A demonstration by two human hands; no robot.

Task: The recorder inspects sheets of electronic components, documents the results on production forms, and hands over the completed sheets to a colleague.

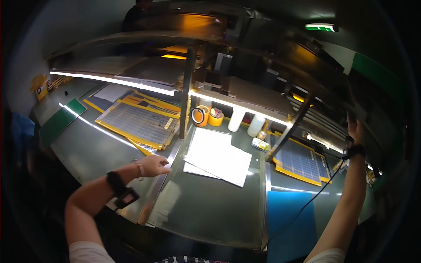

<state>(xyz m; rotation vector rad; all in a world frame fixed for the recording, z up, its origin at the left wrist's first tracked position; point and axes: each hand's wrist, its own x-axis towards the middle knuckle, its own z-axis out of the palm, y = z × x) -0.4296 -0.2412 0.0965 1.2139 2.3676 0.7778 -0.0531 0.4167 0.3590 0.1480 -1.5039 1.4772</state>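
My left hand [155, 166] hovers over the bench near a metal divider strip [163, 175], its fingers loosely bent and nothing visible between them. To its right, overlapping white sheets [219, 155] lie on the dark green bench top [210, 206]. My right hand [356, 130] is raised at the far right, beside the dark end of the shelf. Shadow there hides most of its fingers, so whether it grips anything is unclear. Both wrists carry strapped black devices; a black cable [302, 212] hangs from the right one.
Yellow-edged gridded panels [138, 122] lie at left, more [298, 162] at right. Orange tape rolls [200, 115] and white bottles [237, 119] stand under the lit shelf [254, 94]. A blue sheet [290, 219] and a green mat [63, 120] flank the middle. Someone [136, 17] is behind.
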